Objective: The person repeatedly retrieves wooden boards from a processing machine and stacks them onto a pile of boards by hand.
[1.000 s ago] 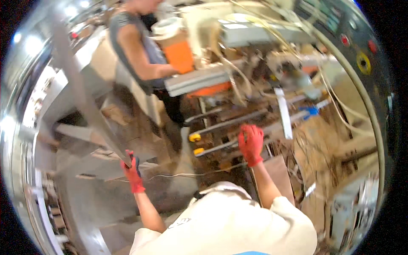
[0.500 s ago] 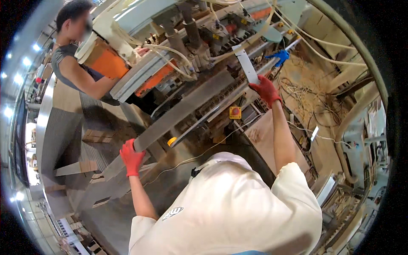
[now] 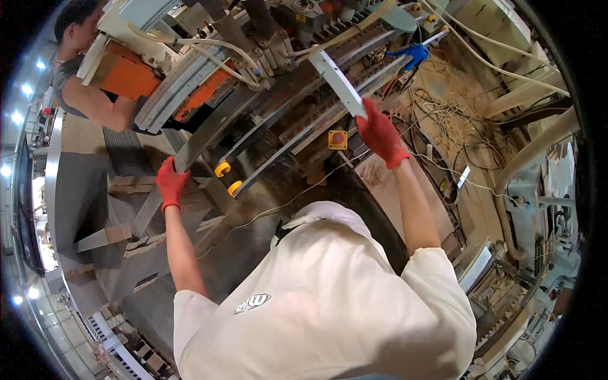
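1. The left hand point(image 3: 171, 182), red-gloved, grips the low end of a long grey strip point(image 3: 209, 136) left of the machine point(image 3: 304, 95).
2. The right hand point(image 3: 382, 134) pinches a pale slat point(image 3: 339, 82) over the machine.

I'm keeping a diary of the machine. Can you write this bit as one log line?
left hand: grips long grey strip | right hand: holds pale strip | machine: ahead

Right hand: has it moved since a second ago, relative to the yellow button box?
Yes. The right hand, gripping the pale strip, was left of and below the yellow button box; now it sits right of it, level.
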Demonstrator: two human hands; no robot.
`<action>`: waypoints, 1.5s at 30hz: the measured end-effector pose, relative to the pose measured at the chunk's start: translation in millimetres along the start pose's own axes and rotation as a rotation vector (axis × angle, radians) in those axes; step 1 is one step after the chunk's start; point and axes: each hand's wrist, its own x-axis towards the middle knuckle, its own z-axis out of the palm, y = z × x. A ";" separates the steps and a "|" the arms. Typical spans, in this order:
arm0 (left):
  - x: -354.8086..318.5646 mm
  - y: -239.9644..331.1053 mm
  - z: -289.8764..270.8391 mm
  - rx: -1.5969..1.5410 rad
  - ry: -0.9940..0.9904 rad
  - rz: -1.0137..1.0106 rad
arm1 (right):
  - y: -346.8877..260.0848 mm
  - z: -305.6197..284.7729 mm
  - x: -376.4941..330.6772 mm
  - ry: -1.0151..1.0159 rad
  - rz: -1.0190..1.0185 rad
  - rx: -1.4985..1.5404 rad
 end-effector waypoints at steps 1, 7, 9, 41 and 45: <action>3.7 -4.2 2.2 -0.046 -0.012 0.010 | -3.8 1.6 4.1 -0.002 0.001 -0.001; 25.1 -2.0 -3.1 0.015 -0.048 0.086 | -19.8 3.7 32.6 -0.189 0.084 -0.145; 29.4 4.3 -5.8 -0.036 -0.090 0.081 | -20.6 0.6 35.9 -0.197 0.065 -0.126; 23.4 39.8 -18.8 0.262 -0.296 -0.101 | -47.2 -20.7 52.4 -0.371 0.112 -0.217; -9.6 89.8 -71.2 -0.494 -0.003 -0.030 | -33.9 -2.2 50.2 -0.215 0.078 -0.245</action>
